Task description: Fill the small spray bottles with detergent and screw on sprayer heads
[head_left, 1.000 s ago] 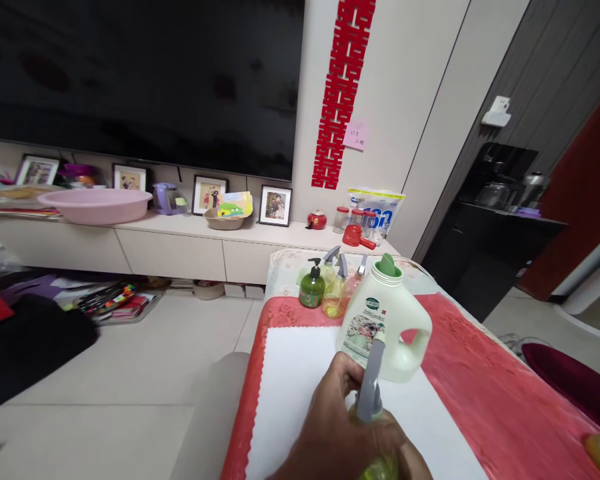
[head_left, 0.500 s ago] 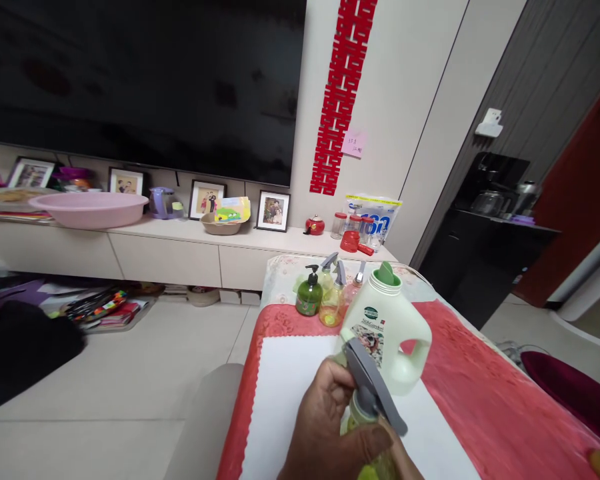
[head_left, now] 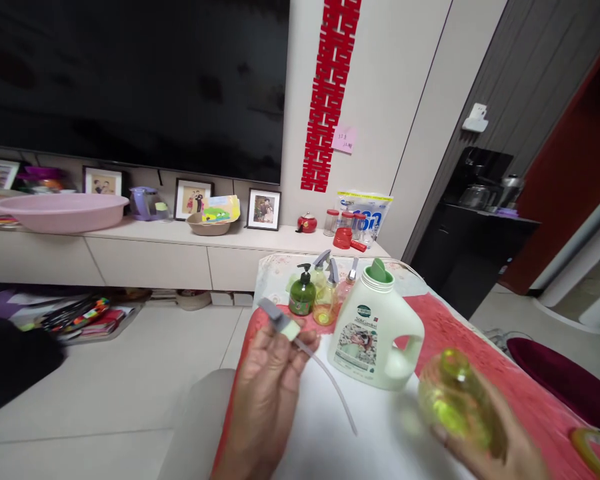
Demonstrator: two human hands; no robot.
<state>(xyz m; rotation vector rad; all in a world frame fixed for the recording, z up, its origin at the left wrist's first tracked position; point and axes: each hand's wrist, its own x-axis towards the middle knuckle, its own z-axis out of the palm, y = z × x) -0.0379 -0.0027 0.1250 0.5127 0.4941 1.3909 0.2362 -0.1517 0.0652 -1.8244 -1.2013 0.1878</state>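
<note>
My left hand [head_left: 267, 387] pinches a grey spray pump head [head_left: 279, 320] whose thin dip tube [head_left: 333, 383] trails down to the right. On the right, my right hand [head_left: 505, 433] is wrapped round a yellow-green clear bottle [head_left: 453, 400] with its neck uncovered; motion blurs it. Between the hands stands a large pale green detergent jug [head_left: 375, 333], its mouth open and a darker green spout [head_left: 379, 270] showing. Behind the left hand are a green pump bottle [head_left: 303, 291] and a yellow spray bottle [head_left: 325, 303], with other grey-topped sprayers close by.
A white sheet [head_left: 325, 433] lies on the red tablecloth [head_left: 445, 320]. A roll of yellow tape [head_left: 595, 453] rests at the right edge. Along the back, a white cabinet [head_left: 155, 260] carries a pink basin [head_left: 65, 212], a red scoop [head_left: 343, 238] and framed photos.
The spray head has come off the bottle. My left hand has moved left with the head and tube, while my right hand has carried the bottle to the right.
</note>
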